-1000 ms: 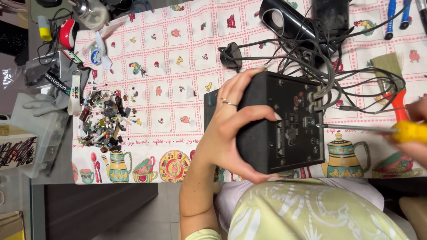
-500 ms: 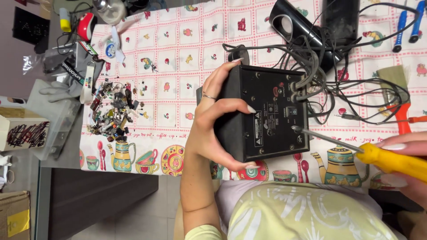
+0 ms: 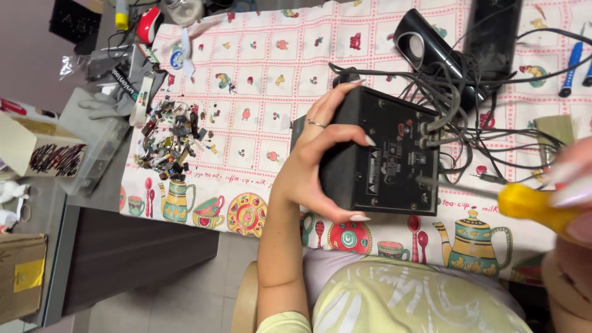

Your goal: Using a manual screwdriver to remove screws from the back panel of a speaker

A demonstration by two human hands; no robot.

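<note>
Around the black box (image 3: pixel 385 160), left fingers (image 3: pixel 345 137) clamp; screwdriver (image 3: pixel 524 202) seemingly gripped.

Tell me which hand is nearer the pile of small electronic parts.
Left. The left hand grips the black box, just beside the parts pile; the right hand holds the yellow-handled screwdriver at the far edge.

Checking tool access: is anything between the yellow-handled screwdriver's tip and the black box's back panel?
Nothing visible. The yellow-handled screwdriver in the right hand reaches the black box unobstructed; grey cables plug in just above.
</note>
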